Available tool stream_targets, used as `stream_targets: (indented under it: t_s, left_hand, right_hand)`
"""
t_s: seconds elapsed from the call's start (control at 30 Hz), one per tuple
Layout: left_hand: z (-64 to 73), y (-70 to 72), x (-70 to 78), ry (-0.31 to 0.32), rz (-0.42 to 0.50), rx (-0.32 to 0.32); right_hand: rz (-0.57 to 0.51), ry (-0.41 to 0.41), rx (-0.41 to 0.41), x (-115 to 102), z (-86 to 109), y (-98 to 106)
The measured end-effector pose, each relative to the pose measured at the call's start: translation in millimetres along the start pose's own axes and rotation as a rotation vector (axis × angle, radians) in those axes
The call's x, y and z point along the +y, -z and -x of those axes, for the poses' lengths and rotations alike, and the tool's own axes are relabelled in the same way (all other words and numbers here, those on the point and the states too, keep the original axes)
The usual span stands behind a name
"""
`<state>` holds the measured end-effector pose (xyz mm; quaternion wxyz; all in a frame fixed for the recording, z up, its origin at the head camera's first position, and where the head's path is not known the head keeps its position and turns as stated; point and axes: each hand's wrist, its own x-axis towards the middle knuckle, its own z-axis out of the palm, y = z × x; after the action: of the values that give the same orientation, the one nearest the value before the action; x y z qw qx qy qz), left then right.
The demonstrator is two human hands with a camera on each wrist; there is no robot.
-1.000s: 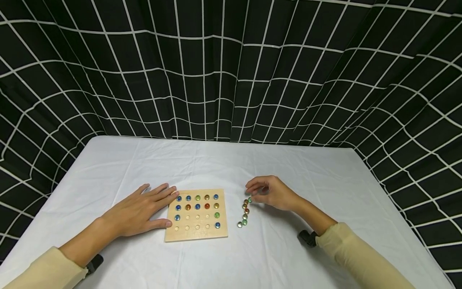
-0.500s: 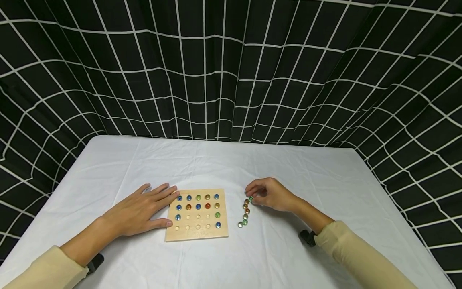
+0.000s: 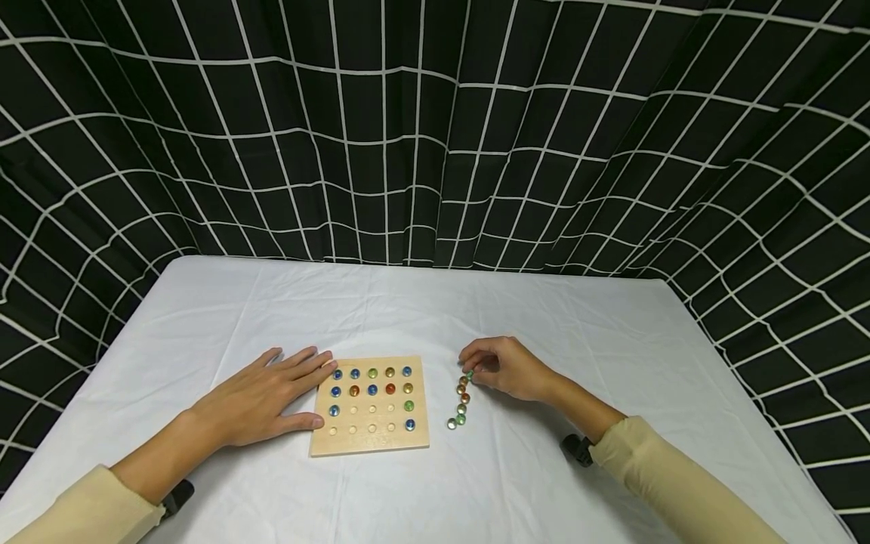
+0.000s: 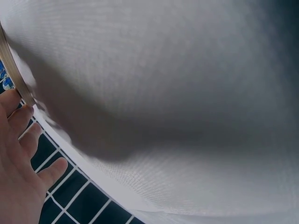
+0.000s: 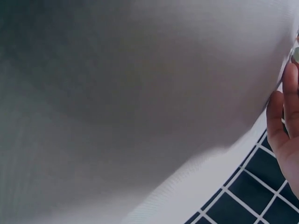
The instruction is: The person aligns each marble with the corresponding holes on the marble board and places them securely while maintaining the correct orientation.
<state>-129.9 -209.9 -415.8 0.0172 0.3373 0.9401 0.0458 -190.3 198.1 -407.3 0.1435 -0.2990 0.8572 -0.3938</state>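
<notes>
1. Right hand (image 3: 506,368): bent fingers by a green bead (image 3: 470,374), right of the board (image 3: 370,444); can't tell if they pinch it.
2. Left hand (image 3: 263,398): straight fingers on the board's left edge.
3. A bump might scatter the other beads (image 3: 465,398) beside the board.

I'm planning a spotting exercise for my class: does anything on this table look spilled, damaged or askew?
Nothing stands out as odd. The loose glass beads lie in a wavy line beside the wooden board, and the white cloth is only lightly creased.
</notes>
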Motion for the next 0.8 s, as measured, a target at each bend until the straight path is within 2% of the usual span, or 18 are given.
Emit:
stream_targets:
  t_s: [0.3,0.5,0.8]
  left_hand:
    - [0.2,-0.1,0.2,0.001,-0.007,0.003]
    - [0.3,0.0,0.6,-0.006,-0.005,0.015]
    - [-0.6,0.4,0.2,-0.003,-0.004,0.001]
  right_hand:
    - [0.029,0.034,0.038,-11.8,-4.0,-1.3]
    - [0.015,0.044,0.022,-23.6,-5.4,-7.7]
    - [0.036,0.077,-0.013,-40.3,-9.8,-22.9]
